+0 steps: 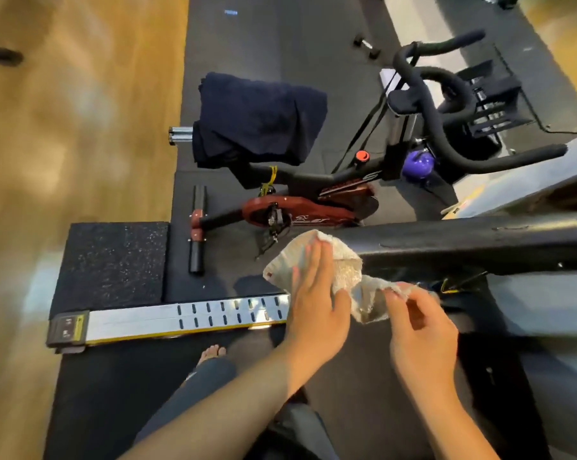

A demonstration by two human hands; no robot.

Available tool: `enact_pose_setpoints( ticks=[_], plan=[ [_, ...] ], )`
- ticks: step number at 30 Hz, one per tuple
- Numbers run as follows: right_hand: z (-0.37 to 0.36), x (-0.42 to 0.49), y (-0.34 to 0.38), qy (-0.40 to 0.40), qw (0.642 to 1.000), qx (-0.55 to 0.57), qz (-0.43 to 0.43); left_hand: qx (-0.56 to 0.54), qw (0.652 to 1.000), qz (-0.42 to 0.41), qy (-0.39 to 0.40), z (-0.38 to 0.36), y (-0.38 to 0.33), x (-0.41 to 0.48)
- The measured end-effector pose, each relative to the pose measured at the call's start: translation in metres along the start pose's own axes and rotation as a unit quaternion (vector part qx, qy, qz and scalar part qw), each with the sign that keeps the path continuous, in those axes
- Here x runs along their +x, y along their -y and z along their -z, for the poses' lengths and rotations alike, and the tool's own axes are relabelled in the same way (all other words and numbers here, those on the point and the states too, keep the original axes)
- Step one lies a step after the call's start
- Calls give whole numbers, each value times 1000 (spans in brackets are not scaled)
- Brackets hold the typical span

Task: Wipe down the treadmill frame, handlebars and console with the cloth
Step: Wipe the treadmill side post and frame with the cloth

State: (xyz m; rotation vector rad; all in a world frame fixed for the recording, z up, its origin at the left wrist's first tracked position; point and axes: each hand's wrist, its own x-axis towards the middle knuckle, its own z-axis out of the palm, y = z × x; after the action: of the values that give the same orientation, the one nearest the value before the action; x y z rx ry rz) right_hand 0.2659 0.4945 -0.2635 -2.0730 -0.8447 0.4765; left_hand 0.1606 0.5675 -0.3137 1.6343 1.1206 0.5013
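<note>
**Cloth bunched at the end of the handlebar, both hands on it**

At far left a wooden floor [48, 161] runs up the picture, smeared by motion. Beside it lies a black speckled mat [114, 260]. Just below the mat is the treadmill's silver side rail [167, 318], slotted along its right half and capped in black at its left end. Its right end is hidden behind the left hand [317, 300]. Below the rail a bare foot [212, 352] stands on the dark deck [121, 386].

Above the rail a red exercise bike [297, 214] stands close alongside the treadmill, with a dark blue fabric [260, 121] draped over its saddle.

The left hand lies flat on the pale cloth [346, 270], fingers straight and close together. The cloth is bunched against the near end of the black handlebar [479, 247] and touches it, with a loose tail trailing to the right. The right hand [420, 330] pinches that tail between curled fingertips and thumb, just under the bar.

Further right the bike's handlebars [446, 94] curve upward, and a purple object [416, 162] below them is too blurred to name. Thin yellow and dark strands under the treadmill bar are hard to make out. The handlebar and the grey treadmill parts around it are cut off by the right edge.
</note>
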Motion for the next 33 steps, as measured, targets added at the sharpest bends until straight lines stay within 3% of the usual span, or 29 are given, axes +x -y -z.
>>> enact_pose_setpoints(
  ticks=[4, 8, 11, 15, 22, 28, 33],
  plan=[
    [-4, 20, 7, -23, 998, -3, 52, -55, 995, 84, 3, 16, -3, 28],
    [-6, 22, 3, -67, 997, -16, 28, -14, 998, 44, 53, 11, 8, 2],
    [-5, 15, -2, -46, 998, -40, -27, -1, 996, 52, 71, 16, 19, 12],
    [-15, 16, 9, -38, 992, 30, -120, -32, 995, 70, 65, 24, 15, 42],
    [-43, 17, 27, -11, 995, 19, -102, 39, 989, 5, 143, 27, 16, 11],
    [-40, 17, 28, -20, 995, -1, -100, 51, 987, 61, 137, 25, 8, 38],
    [-43, 14, 30, -5, 993, 7, -117, 56, 977, 52, 198, 17, 3, -1]
  ],
)
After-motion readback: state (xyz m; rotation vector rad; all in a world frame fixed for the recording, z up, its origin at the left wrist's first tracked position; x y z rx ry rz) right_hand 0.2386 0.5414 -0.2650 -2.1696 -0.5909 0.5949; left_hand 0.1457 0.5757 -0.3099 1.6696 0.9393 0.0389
